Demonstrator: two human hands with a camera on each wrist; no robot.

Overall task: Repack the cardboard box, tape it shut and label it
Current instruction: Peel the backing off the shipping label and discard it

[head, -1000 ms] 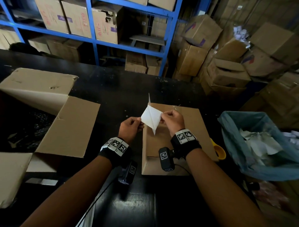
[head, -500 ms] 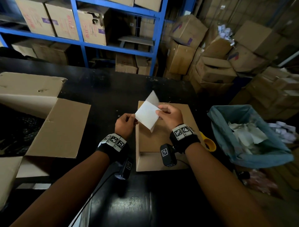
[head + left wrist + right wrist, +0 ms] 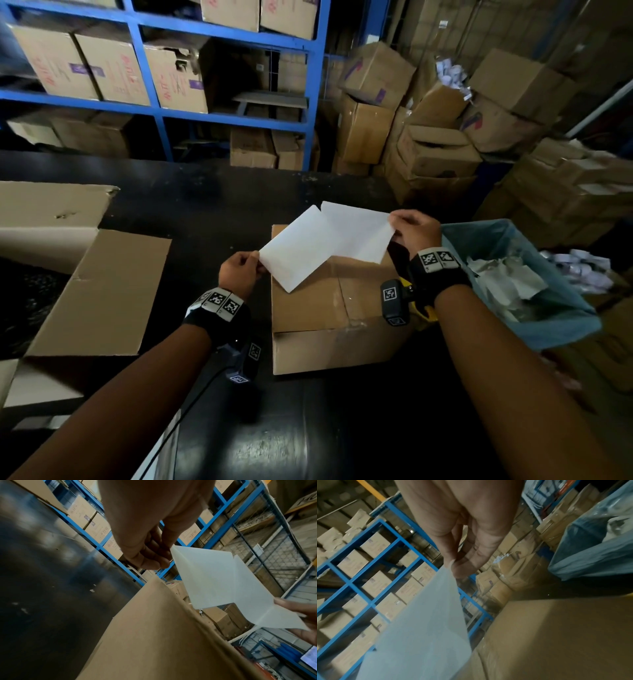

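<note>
A closed cardboard box [image 3: 318, 318] lies on the black table [image 3: 205, 205] before me, its top seam under shiny tape. Above it I hold two white sheets that overlap in the middle. My left hand [image 3: 239, 270] pinches the near corner of the left sheet [image 3: 298, 250], the label [image 3: 205, 577]. My right hand [image 3: 416, 228] pinches the far right corner of the right sheet [image 3: 359, 233], the backing paper [image 3: 426, 628]. The sheets hang just above the box top [image 3: 154, 635]. A yellow tape dispenser [image 3: 423, 310] lies behind my right wrist, mostly hidden.
A big open carton [image 3: 89, 291] with spread flaps fills the table's left side. A bin lined with a blue bag [image 3: 555, 308] holds crumpled paper at the right. Blue shelving [image 3: 219, 116] and stacked cartons [image 3: 428, 154] stand behind the table.
My hands have moved apart, the right one far to the right. The folded white paper has opened into two sheets pulled away from each other.
</note>
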